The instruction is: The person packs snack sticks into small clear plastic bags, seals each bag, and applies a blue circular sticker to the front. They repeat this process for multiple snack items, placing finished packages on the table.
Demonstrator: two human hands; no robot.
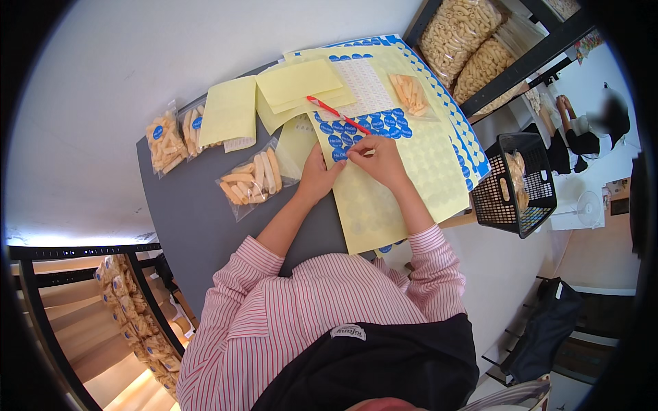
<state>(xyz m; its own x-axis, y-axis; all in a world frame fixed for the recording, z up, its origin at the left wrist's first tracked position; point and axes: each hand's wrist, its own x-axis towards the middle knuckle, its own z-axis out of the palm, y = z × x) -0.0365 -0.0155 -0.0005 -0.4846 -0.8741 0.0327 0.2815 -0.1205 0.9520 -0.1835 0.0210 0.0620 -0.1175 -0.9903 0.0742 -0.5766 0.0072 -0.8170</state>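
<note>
A yellow-backed sticker sheet [367,218] lies before me, its upper part carrying rows of round blue stickers [378,124] that bear writing. My left hand [320,174] grips the sheet's left edge, thumb on top and fingers partly hidden. With thumb and forefinger pinched together, my right hand [379,160] is at the edge of the lowest blue sticker [339,154]; how far that sticker is lifted is hard to tell. A slim red pen-like tool [336,114] lies across the sheets just above my right hand. Left of my left hand rests a clear bag of pale snack sticks [253,177], without a visible label.
Two blue-labelled snack bags [165,138] stand by the wall, beside folded yellow sheets [229,110]. A small snack bag [409,96] lies on the stacked sheets. A black basket [514,185] stands right of the grey table [182,205]. Another person [591,128] is at far right.
</note>
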